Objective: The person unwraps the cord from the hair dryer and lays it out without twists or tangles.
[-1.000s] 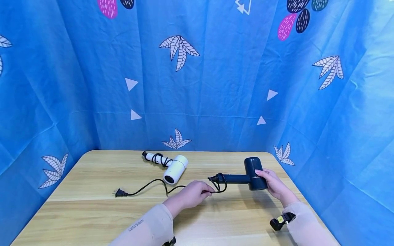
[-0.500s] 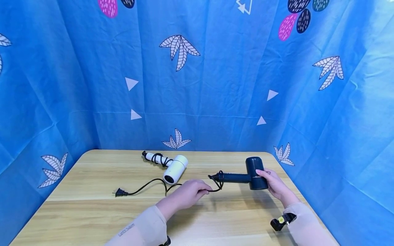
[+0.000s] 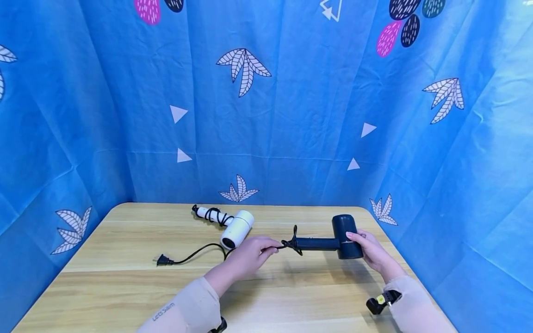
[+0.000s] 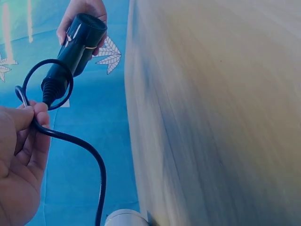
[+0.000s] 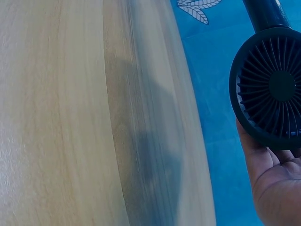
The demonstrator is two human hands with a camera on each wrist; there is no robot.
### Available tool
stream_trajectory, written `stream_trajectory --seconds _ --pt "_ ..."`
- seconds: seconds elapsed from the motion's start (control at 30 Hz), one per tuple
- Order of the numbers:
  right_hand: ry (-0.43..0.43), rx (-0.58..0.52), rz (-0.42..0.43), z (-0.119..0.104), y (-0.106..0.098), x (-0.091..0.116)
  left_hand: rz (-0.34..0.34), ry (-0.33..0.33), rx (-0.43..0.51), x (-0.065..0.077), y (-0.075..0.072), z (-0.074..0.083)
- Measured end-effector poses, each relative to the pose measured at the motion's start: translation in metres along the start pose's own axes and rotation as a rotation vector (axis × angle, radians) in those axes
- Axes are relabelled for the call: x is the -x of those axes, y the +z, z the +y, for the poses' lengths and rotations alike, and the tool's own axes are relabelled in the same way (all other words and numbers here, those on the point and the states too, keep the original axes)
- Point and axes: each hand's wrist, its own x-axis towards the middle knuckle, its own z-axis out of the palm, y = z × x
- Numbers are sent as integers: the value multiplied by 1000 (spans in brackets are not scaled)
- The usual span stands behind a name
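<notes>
A dark hair dryer [image 3: 317,243] is held above the table, its handle pointing left. My right hand [image 3: 370,249] grips the barrel at its right side; the right wrist view shows the ribbed round grille [image 5: 281,87] over that palm. Near the handle's end my left hand [image 3: 254,254] pinches the black cord [image 4: 70,137] between thumb and fingers. A loop of cord [image 4: 70,84] stands around the handle's tip. The cord's plug [image 3: 164,260] lies on the table to the left.
Behind the left hand lies a white hair dryer [image 3: 238,229], its black cord wound round the handle. The wooden table [image 3: 125,296] ends at a blue patterned curtain [image 3: 275,115] at the back and sides.
My left hand has moved left and slightly up with the cord, drawing it in toward the handle's tip. The cord loop has shifted around the handle. The right hand has barely moved.
</notes>
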Motion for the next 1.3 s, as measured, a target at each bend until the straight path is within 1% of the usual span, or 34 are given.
stream_trajectory --seconds 0.13,0.27,0.37,0.6,0.77,0.97,1.1,1.3 --pt "2 11 2 1 0 0 54 -28 1 0 0 -3" --pt "5 22 -3 1 0 1 98 -71 -2 0 0 -6" --pt "9 23 -2 1 0 2 106 -111 9 -1 1 -9" --pt "0 0 -22 -2 -1 4 117 -128 9 -2 4 -14" --pt "-5 -32 -38 -3 -3 5 83 -137 -7 -3 7 -17" --pt "-12 -52 -54 -5 -5 6 11 -133 -43 -2 12 -23" --pt "-18 -68 -59 -6 -6 7 -33 -108 -60 0 16 -25" --pt "-32 -107 -63 -6 -6 8 -116 -110 -92 5 19 -27"
